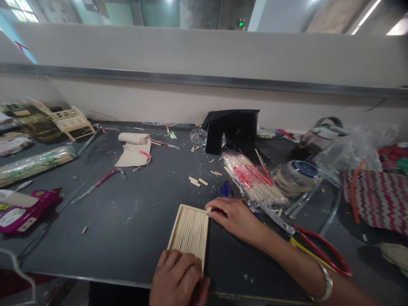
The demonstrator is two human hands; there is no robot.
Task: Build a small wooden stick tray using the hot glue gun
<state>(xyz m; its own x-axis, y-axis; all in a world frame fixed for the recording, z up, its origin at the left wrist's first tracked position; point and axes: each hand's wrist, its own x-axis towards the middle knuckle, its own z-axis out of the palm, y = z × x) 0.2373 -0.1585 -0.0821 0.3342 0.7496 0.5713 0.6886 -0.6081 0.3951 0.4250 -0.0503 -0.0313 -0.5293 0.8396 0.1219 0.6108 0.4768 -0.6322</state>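
A small flat panel of pale wooden sticks (190,227), laid side by side with a raised stick border, lies at the front of the dark table. My left hand (177,274) grips its near end, fingers curled over the sticks, the thumb at the right edge. At the far right corner my right hand (234,216) pinches a short stick piece (209,210) between thumb and forefinger, against or just at the border. Several cut stick pieces (198,181) lie beyond the panel. Snips with red and yellow handles (321,250) lie under or beside my right forearm.
To the right are a bag of red-marked sticks (251,178), a clear jar with a blue lid (295,176) and a zigzag-patterned cloth (376,197). A black folded object (232,127) stands behind. Leftward are sandpaper (134,155), a purple device (30,210) and a small wooden chair model (68,121).
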